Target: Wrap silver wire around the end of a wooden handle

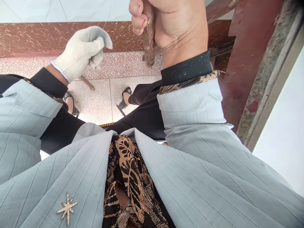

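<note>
My right hand is raised close to the camera, bare, and closed in a fist round a rough brown wooden handle that sticks out below the fingers. My left hand wears a white knitted glove and is curled shut; a thin rusty rod or nail shows just under it, and I cannot tell whether the hand holds it. Both arms are in grey pinstriped sleeves with black cuffs.
A worn dark red wooden frame runs down the right side, next to a pale wall. Below are speckled floor tiles, a reddish marbled skirting, and my feet in black sandals.
</note>
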The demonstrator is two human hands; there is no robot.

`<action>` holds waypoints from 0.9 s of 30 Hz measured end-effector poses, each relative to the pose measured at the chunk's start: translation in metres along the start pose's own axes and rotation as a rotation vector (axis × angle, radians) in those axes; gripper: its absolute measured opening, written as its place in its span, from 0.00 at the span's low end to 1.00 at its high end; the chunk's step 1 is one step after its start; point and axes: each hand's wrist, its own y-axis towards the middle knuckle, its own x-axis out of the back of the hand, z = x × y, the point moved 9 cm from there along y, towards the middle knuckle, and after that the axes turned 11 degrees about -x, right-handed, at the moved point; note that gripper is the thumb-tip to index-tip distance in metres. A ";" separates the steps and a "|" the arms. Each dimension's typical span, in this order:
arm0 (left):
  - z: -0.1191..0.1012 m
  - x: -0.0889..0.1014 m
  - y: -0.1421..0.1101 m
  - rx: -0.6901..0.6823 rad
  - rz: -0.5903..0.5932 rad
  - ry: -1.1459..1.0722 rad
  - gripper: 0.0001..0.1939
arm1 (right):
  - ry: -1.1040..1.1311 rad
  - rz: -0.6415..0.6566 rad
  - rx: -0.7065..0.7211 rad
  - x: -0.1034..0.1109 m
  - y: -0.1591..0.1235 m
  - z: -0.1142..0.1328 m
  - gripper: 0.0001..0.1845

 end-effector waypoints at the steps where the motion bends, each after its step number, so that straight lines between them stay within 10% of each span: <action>1: 0.002 -0.001 -0.001 0.006 -0.031 -0.077 0.25 | 0.007 0.020 0.004 0.000 0.001 -0.001 0.21; 4: 0.013 -0.003 -0.004 0.054 -0.131 -0.265 0.26 | 0.068 0.107 -0.005 0.002 0.007 -0.009 0.12; 12: 0.044 -0.011 -0.013 0.159 -0.054 -0.200 0.09 | -0.139 0.051 -0.159 0.012 0.032 -0.043 0.28; 27: 0.033 -0.018 -0.019 0.159 0.014 -0.081 0.06 | -0.541 0.083 -0.103 -0.022 0.015 -0.018 0.36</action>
